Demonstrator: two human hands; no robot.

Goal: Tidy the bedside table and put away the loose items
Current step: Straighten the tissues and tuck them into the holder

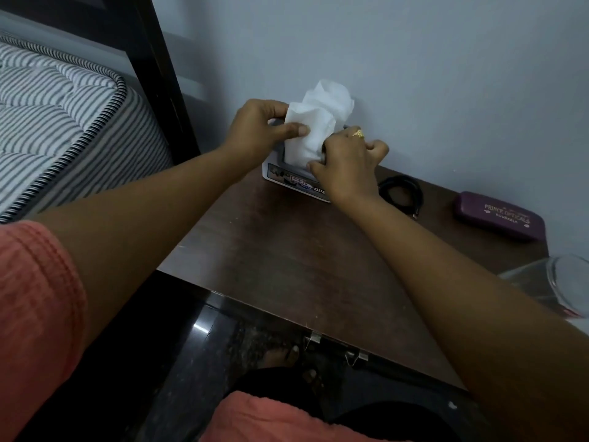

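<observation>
The left hand point(255, 129) pinches the upper left side of a white tissue point(315, 122), thumb laid across its front and fingers curled behind it. The right hand point(347, 161), wearing a gold ring point(358, 133), grips the lower right part of the same tissue, with its fingers curled and its thumb at the tissue's bottom edge, right at the opening of the box. The tissue stands up crumpled out of a tissue box point(287, 178), which sits at the back of the dark wooden surface point(287, 256), close to the wall point(414, 59).

To the right of the box, a coiled black cable point(401, 193) lies on the surface. Farther right, a purple glasses case point(500, 216) with gold lettering lies closed near the wall. At the right edge, a clear glass point(561, 282) lies on its side, partly cut off by the frame.

Left of the surface stands a dark bed frame point(159, 59) holding a striped mattress point(63, 116). Below the front edge of the surface, a bare foot point(283, 355) rests on the dark floor point(197, 346).
</observation>
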